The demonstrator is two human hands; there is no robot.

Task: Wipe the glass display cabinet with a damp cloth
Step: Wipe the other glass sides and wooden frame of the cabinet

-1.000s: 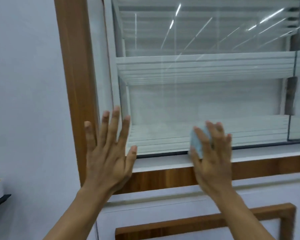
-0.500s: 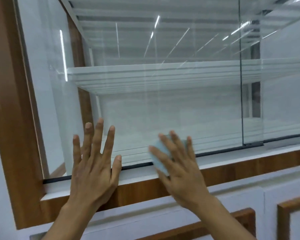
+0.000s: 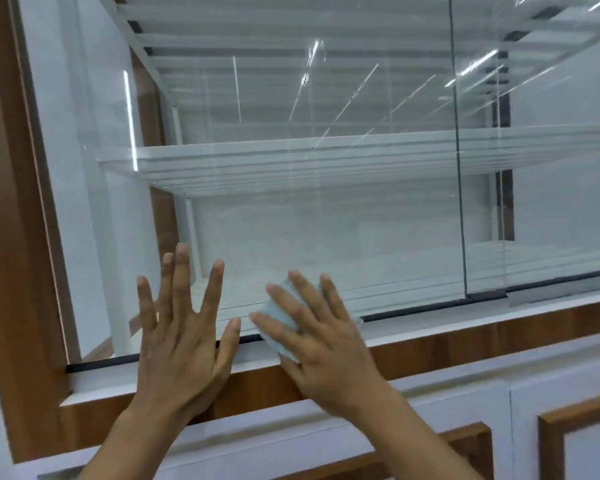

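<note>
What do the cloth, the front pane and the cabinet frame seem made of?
Cloth: pale blue, soft matte fabric, possibly microfibre; it bunches under the right hand. Front pane: clear glossy glass; it mirrors streaks of light. Cabinet frame: brown wood-grain, satin, either veneer or laminate; streaked grain shows, solid wood can't be confirmed.

The cloth (image 3: 278, 315) is pale blue. The cabinet frame (image 3: 13, 209) is warm brown wood grain, its sill (image 3: 430, 318) white. The shelves (image 3: 291, 161) are white with fine lines. The lower doors (image 3: 413, 431) are white with brown trim. A black strip (image 3: 97, 363) edges the clear glass.
</note>
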